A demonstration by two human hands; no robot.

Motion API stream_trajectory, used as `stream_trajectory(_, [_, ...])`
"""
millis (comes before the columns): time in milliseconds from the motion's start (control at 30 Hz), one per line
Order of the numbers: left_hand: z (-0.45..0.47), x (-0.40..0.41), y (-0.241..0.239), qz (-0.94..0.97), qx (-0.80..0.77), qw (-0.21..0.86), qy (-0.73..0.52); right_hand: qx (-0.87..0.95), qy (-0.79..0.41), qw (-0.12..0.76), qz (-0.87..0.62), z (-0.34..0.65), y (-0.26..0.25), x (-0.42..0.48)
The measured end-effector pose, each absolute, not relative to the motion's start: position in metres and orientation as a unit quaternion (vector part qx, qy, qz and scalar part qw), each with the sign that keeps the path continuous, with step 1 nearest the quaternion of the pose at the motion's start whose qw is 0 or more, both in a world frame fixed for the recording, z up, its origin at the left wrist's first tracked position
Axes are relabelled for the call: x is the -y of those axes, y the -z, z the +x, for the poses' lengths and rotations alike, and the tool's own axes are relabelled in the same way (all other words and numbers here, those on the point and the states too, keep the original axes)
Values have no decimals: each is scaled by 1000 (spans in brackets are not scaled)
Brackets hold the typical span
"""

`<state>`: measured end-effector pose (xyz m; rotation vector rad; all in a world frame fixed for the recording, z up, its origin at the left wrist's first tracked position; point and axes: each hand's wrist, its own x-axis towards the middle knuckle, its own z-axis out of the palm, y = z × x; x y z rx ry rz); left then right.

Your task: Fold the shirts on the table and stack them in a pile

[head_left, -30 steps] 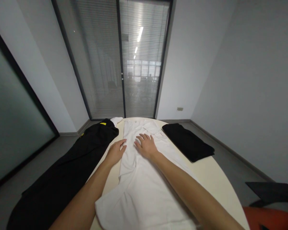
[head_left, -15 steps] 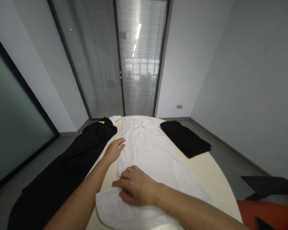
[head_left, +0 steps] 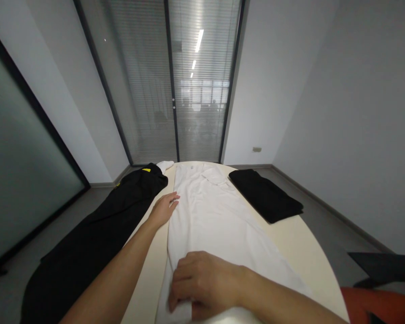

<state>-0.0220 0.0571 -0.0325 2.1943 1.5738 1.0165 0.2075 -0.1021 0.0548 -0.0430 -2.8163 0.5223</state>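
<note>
White shirt [head_left: 216, 216] flat on table [head_left: 300, 243]; left grip [head_left: 162, 209] spread on edge, right grip [head_left: 205, 283] pinching hem.

White shirt [head_left: 216, 216], black garment [head_left: 97, 243] – yellow-tagged – cream table [head_left: 300, 252].

A long black garment [head_left: 97, 234] lies along the left side of the pale round desk [head_left: 300, 252] and hangs over its edge, with a yellow tag [head_left: 146, 170] at its far end. A folded black cloth [head_left: 265, 195] lies on the desk's right side. Beyond the desk stand glass doors with blinds [head_left: 175, 90]. A wall socket [head_left: 256, 149] sits low on the far wall. A red seat [head_left: 381, 306] shows at the lower right.
</note>
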Motion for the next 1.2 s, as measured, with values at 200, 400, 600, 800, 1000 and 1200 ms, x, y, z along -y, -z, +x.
stream_trajectory(200, [-19, -55, 30, 748, -555, 121, -343, 974, -210, 78, -46, 216, -62, 106])
stream_trajectory(400, [-16, -51, 25, 746, -576, 92, -322, 939, -258, 87, -213, 219, -70, 106])
stream_trajectory(600, [-14, -48, 22, 747, -581, 83, -314, 846, -196, 178, -463, 216, -54, 89])
stream_trajectory(800, [-12, -45, 19, 747, -588, 79, -301, 832, -236, 209, -457, 212, -41, 82])
stream_trajectory(1000, [-11, -41, 16, 757, -589, 71, -273, 819, -222, 207, -486, 214, -52, 80])
stream_trajectory(1200, [-8, -36, 11, 767, -597, 52, -229, 841, -203, 101, -492, 228, -71, 78])
